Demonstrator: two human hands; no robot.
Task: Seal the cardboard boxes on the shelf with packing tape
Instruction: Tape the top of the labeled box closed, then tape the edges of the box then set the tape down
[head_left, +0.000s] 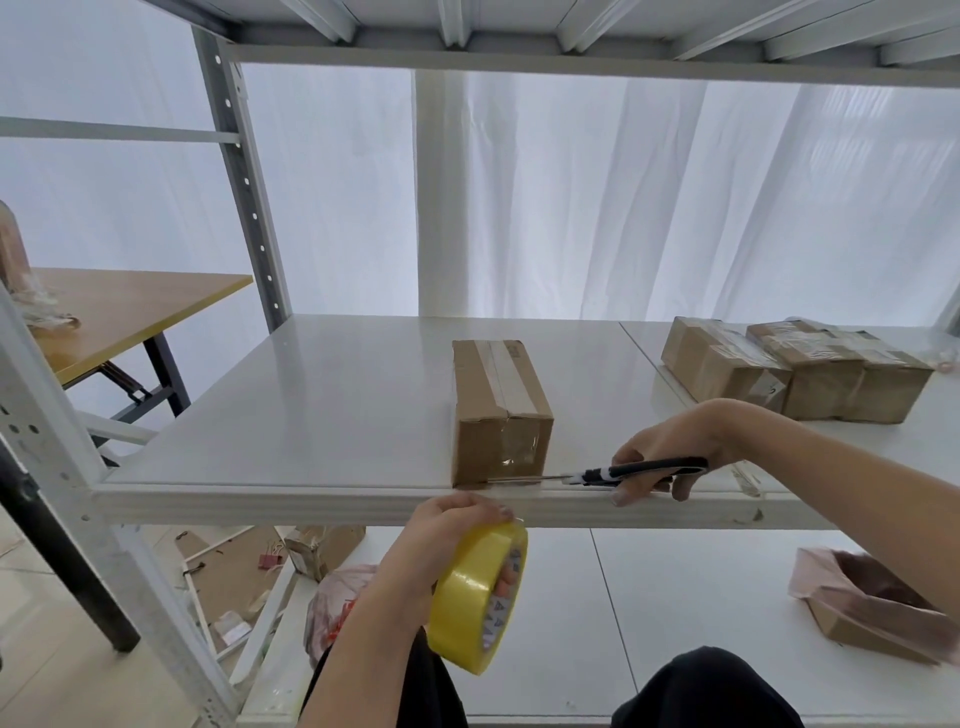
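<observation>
Head view: right hand (670, 441) grips scissors (623, 472), blades level, pointing left at the lower front edge of the box (498, 410); left hand (441, 530), just below the blade tips, clutches the tape roll (467, 587).

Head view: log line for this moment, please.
left hand: grips tape roll below shelf edge | right hand: grips scissors, blades at box front base | box: taped on top

The yellow round roll of packing tape (475, 597) is showing a white core with dark marks. The brown rectangular cardboard box (501, 415) is wearing a paler strip. The black-handled metal scissors (649, 467) are showing a white band, and the white metal shelf (311, 405) is gleaming.
</observation>
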